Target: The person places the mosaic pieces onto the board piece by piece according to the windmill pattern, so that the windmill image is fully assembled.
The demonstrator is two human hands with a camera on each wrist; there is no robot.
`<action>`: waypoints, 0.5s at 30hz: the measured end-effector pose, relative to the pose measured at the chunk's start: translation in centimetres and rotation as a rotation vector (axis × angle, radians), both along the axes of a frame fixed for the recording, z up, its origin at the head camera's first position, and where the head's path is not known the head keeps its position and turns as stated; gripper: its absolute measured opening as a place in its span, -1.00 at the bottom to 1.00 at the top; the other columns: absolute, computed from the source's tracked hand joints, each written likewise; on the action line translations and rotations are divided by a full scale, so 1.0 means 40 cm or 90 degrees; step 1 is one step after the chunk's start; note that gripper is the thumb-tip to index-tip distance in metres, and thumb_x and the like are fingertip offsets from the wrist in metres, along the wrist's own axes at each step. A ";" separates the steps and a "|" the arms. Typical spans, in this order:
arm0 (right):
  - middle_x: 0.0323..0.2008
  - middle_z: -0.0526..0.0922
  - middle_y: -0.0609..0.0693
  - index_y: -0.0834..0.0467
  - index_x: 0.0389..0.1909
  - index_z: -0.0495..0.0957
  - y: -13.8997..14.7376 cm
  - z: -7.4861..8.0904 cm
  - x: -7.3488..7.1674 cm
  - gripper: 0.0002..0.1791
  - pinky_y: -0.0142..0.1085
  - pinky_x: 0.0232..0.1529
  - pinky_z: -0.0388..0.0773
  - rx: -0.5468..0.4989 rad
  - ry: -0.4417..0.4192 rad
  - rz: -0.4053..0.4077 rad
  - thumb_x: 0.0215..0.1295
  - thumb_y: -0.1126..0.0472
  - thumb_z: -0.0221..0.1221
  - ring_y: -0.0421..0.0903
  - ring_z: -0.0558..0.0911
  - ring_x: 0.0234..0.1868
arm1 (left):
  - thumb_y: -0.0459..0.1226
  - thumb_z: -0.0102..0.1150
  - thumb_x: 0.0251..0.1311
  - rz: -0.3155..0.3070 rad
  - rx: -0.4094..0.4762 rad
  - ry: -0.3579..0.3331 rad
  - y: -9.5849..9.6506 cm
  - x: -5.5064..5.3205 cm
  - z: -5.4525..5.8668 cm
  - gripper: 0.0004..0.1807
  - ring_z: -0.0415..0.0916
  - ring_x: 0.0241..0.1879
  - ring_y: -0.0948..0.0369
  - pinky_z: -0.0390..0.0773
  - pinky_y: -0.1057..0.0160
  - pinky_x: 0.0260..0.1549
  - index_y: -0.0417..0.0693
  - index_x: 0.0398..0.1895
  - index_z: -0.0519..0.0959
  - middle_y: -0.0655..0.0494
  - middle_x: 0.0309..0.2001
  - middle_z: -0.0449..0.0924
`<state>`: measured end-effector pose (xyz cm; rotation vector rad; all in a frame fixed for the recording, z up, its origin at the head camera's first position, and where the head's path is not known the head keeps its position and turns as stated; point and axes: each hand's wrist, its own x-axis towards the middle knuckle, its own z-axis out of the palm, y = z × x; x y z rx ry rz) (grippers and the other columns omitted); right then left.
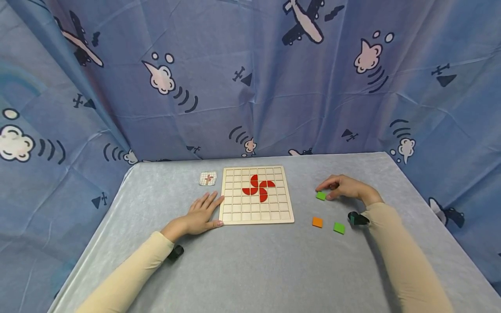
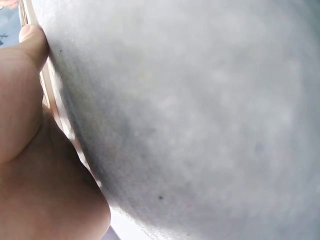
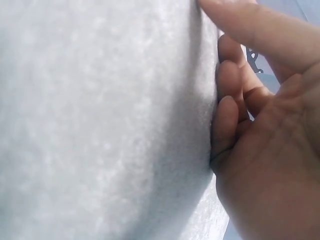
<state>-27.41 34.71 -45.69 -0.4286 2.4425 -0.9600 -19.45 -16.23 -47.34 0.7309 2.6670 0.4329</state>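
A square wooden grid board (image 1: 256, 214) lies on the table, with several red rounded pieces (image 1: 263, 195) set as a pinwheel on it. My left hand (image 1: 198, 216) rests flat beside the board's left edge, fingers spread, its thumb and a fingertip touching that edge. To the right of the board, my right hand (image 1: 346, 188) pinches a green square tile (image 1: 321, 196) between thumb and finger, low over the table. That tile is hidden in the right wrist view, where the other fingers (image 3: 229, 80) are curled against the cloth.
Nearer the front lie an orange tile (image 1: 317, 222) and a second green tile (image 1: 339, 228). A small pattern card (image 1: 208, 178) with a red pinwheel lies left of the board. Behind the grey-covered table (image 1: 250, 269) hangs a blue printed curtain (image 1: 219, 87).
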 end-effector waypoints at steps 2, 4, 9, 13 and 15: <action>0.17 0.54 0.16 0.12 0.13 0.64 -0.001 -0.002 0.000 -0.55 -0.25 0.17 0.41 -0.004 0.001 -0.001 0.18 0.22 0.37 0.05 0.48 0.20 | 0.14 -0.01 0.40 0.001 0.007 0.002 -0.004 -0.003 -0.008 -0.09 -0.42 0.60 -0.20 -0.23 -0.34 0.47 0.05 0.62 -0.18 -0.14 0.62 -0.37; 0.17 0.54 0.16 0.14 0.13 0.63 -0.004 -0.001 0.003 -0.54 -0.23 0.16 0.40 -0.008 0.002 -0.003 0.18 0.21 0.37 0.05 0.47 0.19 | 0.14 -0.01 0.40 0.002 0.008 0.004 -0.005 -0.005 -0.014 -0.09 -0.43 0.60 -0.18 -0.24 -0.33 0.47 0.07 0.62 -0.18 -0.12 0.63 -0.38; 0.14 0.53 0.18 0.17 0.10 0.63 -0.005 0.001 0.011 -0.55 -0.24 0.10 0.38 -0.004 0.016 -0.004 0.16 0.20 0.39 0.03 0.46 0.11 | 0.12 0.00 0.41 0.004 0.002 0.002 -0.002 0.000 -0.003 -0.10 -0.42 0.60 -0.20 -0.23 -0.34 0.47 0.04 0.62 -0.17 -0.14 0.62 -0.37; 0.10 0.52 0.19 0.19 0.06 0.63 -0.005 0.001 0.012 -0.57 -0.28 0.06 0.38 -0.002 0.030 0.003 0.14 0.21 0.39 0.00 0.45 0.05 | 0.11 -0.01 0.42 0.002 -0.003 0.003 0.001 0.003 0.007 -0.11 -0.39 0.59 -0.23 -0.20 -0.36 0.46 0.00 0.62 -0.16 -0.17 0.62 -0.35; 0.09 0.52 0.19 0.20 0.04 0.63 -0.006 0.000 0.012 -0.58 -0.28 0.05 0.37 -0.004 0.032 0.006 0.14 0.23 0.40 -0.01 0.44 0.04 | 0.11 -0.02 0.42 0.002 -0.009 0.003 0.001 0.003 0.007 -0.11 -0.39 0.59 -0.22 -0.20 -0.35 0.47 0.01 0.62 -0.17 -0.16 0.62 -0.35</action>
